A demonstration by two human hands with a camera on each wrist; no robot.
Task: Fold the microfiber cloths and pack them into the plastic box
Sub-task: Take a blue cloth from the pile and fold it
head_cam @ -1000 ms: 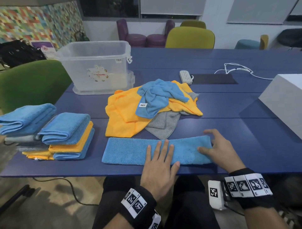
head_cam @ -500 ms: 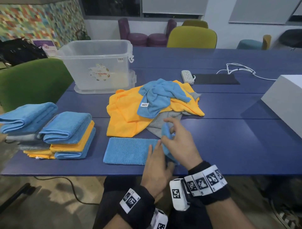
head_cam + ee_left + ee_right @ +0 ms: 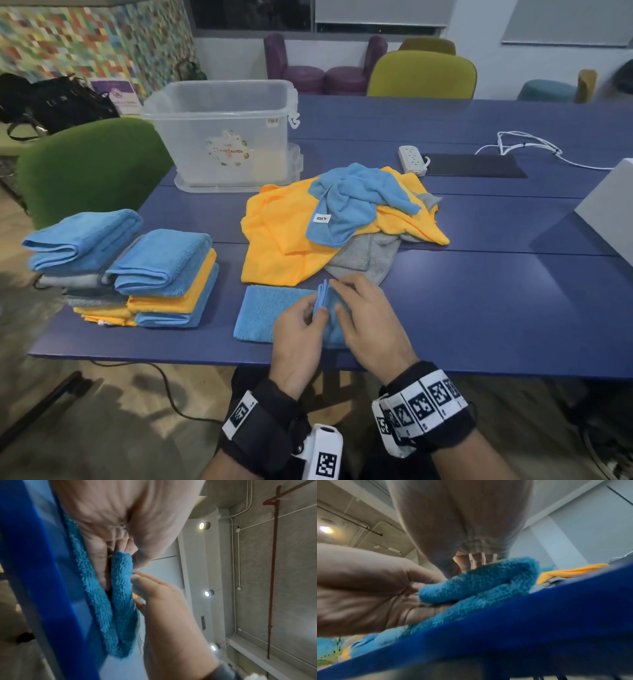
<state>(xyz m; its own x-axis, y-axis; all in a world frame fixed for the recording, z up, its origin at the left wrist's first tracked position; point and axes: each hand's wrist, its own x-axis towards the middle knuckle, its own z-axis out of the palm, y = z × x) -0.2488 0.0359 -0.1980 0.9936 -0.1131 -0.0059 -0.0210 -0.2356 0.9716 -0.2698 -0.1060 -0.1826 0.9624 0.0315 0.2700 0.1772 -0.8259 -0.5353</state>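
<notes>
My right hand (image 3: 368, 322) pinches the blue cloth's (image 3: 263, 313) turned-over end and my left hand (image 3: 296, 334) pinches beside it — edges matched for a square fold — at the table's (image 3: 479, 308) near edge.

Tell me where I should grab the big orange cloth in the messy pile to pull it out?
Probably the orange cloth by its bare near-left corner, coming from the left: that part lies flat and uncovered on the table, while a crumpled blue cloth sits on its right half.
</notes>
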